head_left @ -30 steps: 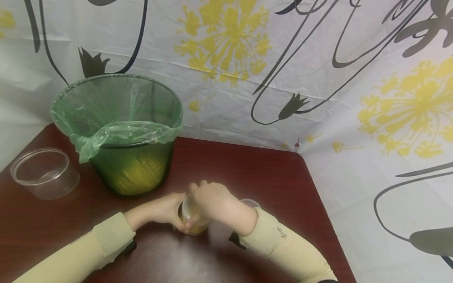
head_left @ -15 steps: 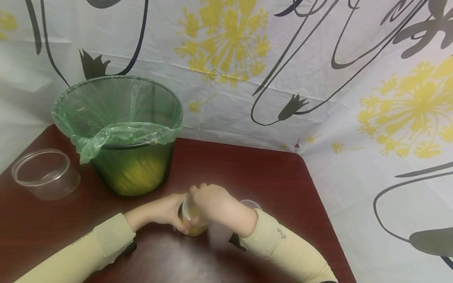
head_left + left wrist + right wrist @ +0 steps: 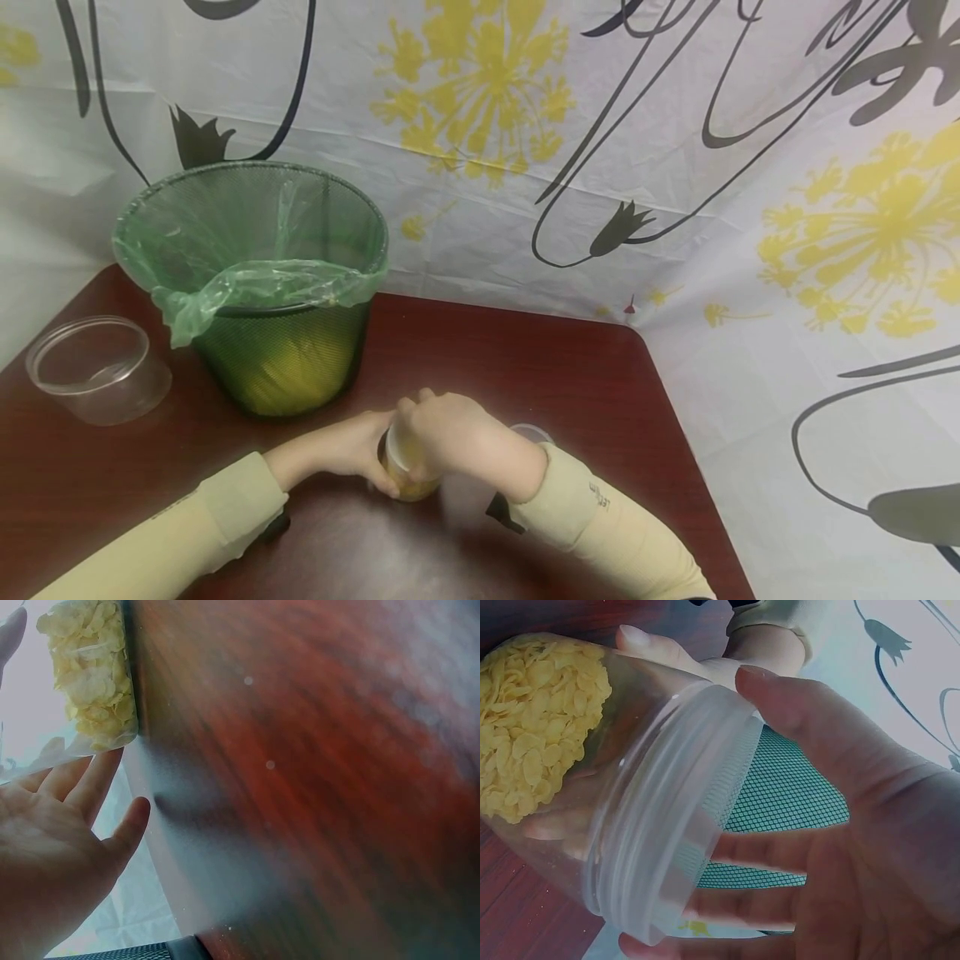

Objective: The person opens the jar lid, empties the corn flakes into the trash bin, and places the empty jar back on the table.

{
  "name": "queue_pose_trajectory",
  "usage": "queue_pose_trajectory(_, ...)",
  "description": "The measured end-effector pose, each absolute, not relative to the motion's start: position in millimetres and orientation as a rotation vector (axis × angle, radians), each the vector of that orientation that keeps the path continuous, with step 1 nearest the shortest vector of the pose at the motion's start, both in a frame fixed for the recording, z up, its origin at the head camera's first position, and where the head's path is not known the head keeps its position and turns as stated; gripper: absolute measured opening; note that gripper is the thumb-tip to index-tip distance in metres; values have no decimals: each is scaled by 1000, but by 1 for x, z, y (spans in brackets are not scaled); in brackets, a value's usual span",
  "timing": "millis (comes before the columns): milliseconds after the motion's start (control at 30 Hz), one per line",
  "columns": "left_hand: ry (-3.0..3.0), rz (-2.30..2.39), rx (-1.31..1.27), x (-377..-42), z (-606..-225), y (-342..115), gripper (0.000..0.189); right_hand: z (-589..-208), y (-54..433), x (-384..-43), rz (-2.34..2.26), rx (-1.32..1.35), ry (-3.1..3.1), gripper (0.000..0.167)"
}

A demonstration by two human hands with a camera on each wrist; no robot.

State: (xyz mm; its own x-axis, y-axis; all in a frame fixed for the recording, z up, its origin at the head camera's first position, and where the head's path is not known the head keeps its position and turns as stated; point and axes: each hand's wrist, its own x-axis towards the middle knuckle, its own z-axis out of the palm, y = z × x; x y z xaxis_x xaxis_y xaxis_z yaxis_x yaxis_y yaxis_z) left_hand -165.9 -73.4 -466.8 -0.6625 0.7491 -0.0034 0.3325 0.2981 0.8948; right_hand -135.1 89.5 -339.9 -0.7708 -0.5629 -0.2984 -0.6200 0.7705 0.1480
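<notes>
A clear tub (image 3: pixel 96 370) stands by the counter's (image 3: pixel 525 367) left edge, well to the left of the fingers and apart from everything else. Just beyond the left hand's fingers stands a mesh bin (image 3: pixel 262 283) with a green liner (image 3: pixel 247 287) folded over its rim; something yellow shows low through the mesh, and the bin closes off the room behind the hands on that side. The left hand (image 3: pixel 352 450) curls its fingers (image 3: pixel 82 780) round the side of a clear jar (image 3: pixel 405 467) that rests on the counter between the two hands, holding it steady; yellow flakes (image 3: pixel 532 720) fill its lower part. The right hand (image 3: pixel 450 429) comes over the top, fingers (image 3: pixel 810 720) wrapped round the jar's threaded mouth, and the wrist view shows that mouth uncapped under the palm. Just right of the right wrist a small clear lid (image 3: pixel 532 432) lies on the counter, half hidden by the sleeve (image 3: pixel 600 517), which bears small dark lettering too fine to read. Bare counter runs on to the right of the fingers up to the rounded far corner, where a flower-printed curtain (image 3: pixel 675 167) hangs as backdrop.
</notes>
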Motion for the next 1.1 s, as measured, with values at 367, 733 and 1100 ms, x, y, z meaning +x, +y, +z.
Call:
queue_pose_trajectory(367, 2225, 1275, 1011, -167, -468, -74, 78, -339, 89, -137, 293, -964, 2706, 66)
queue_pose_trajectory(733, 2211, 1268, 1013, -167, -469, -74, 78, -338, 90, -137, 338, -1014, 2648, 72)
queue_pose_trajectory(1100, 2260, 1250, 1067, -167, -467, -75, 78, -339, 93, -138, 325, -1102, 2618, 73)
